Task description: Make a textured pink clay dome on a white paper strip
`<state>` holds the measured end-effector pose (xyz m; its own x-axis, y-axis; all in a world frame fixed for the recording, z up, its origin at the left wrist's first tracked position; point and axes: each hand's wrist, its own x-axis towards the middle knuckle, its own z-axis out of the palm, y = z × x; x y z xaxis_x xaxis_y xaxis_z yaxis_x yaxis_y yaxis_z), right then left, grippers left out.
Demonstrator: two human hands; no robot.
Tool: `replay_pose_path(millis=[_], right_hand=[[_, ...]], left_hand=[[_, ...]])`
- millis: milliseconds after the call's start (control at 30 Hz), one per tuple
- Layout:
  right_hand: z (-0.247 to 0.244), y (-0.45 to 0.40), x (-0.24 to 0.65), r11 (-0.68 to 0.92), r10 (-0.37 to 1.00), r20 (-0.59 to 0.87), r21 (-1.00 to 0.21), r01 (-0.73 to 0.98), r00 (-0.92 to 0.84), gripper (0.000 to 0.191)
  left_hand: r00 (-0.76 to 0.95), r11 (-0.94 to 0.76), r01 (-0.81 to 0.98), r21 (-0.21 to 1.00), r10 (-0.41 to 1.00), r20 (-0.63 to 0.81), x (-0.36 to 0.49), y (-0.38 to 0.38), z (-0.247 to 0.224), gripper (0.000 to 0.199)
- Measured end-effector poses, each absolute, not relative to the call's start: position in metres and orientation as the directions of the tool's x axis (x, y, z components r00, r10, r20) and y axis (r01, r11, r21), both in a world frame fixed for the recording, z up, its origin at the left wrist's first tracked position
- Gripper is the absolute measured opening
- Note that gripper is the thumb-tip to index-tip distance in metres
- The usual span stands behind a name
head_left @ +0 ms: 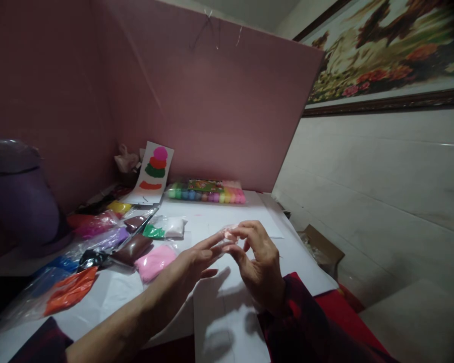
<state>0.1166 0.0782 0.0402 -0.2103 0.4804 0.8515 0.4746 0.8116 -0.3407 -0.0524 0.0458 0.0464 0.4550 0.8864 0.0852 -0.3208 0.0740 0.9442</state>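
My left hand (200, 259) reaches in from the lower left above the white table, its fingers stretched out and pointing right. My right hand (263, 264) faces it with thumb and index finger pinched round a small, pale pinkish piece of soft clay (229, 235). The piece lies right at the left fingertips; a shiny, see-through film seems to be around it, though its edges are hard to make out. A bag of pink clay (156, 263) is close to my left forearm. Under my hands is a white sheet (227, 312), with their shadows on it.
Several clay bags lie at left, among them an orange bag (71, 292), a brown bag (133, 250) and a green-and-white bag (165, 229). A pack of coloured clay (208, 194) and a painted card (155, 174) stand behind. A cardboard box (323, 247) is at right.
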Motion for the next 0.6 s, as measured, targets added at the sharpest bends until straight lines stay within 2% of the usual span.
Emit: replay_pose_path(millis=[133, 233, 300, 400, 433, 500, 600], right_hand=[[0.041, 0.077, 0.115, 0.816, 0.475, 0.858, -0.347, 0.463, -0.194, 0.010], [0.041, 0.074, 0.112, 0.850, 0.464, 0.848, -0.347, 0.396, -0.254, 0.010], [0.041, 0.072, 0.110, 0.848, 0.498, 0.832, -0.410, 0.335, -0.244, 0.009], [0.041, 0.068, 0.110, 0.762, 0.625, 0.777, -0.585, 0.278, -0.079, 0.006], [0.042, 0.067, 0.110, 0.744, 0.642, 0.766, -0.611, 0.271, -0.034, 0.005], [0.041, 0.066, 0.109, 0.766, 0.605, 0.796, -0.578, 0.283, -0.013, 0.004], [0.040, 0.064, 0.108, 0.829, 0.491, 0.866, -0.428, 0.359, -0.100, 0.011]], left_hand=[[0.360, 0.056, -0.296, 0.954, 0.931, 0.057, -0.050, 0.048, 0.048, 0.036], [0.253, 0.028, -0.255, 0.967, 0.967, 0.039, -0.050, 0.050, 0.049, 0.029], [0.204, 0.012, -0.245, 0.969, 0.978, 0.039, -0.049, 0.051, 0.050, 0.027], [0.183, 0.014, -0.252, 0.968, 0.983, 0.034, -0.049, 0.049, 0.054, 0.024], [0.183, 0.016, -0.253, 0.967, 0.983, 0.031, -0.049, 0.048, 0.055, 0.024], [0.181, 0.004, -0.236, 0.972, 0.983, 0.040, -0.048, 0.047, 0.054, 0.025], [0.188, -0.040, -0.175, 0.984, 0.979, 0.073, -0.048, 0.046, 0.052, 0.026]])
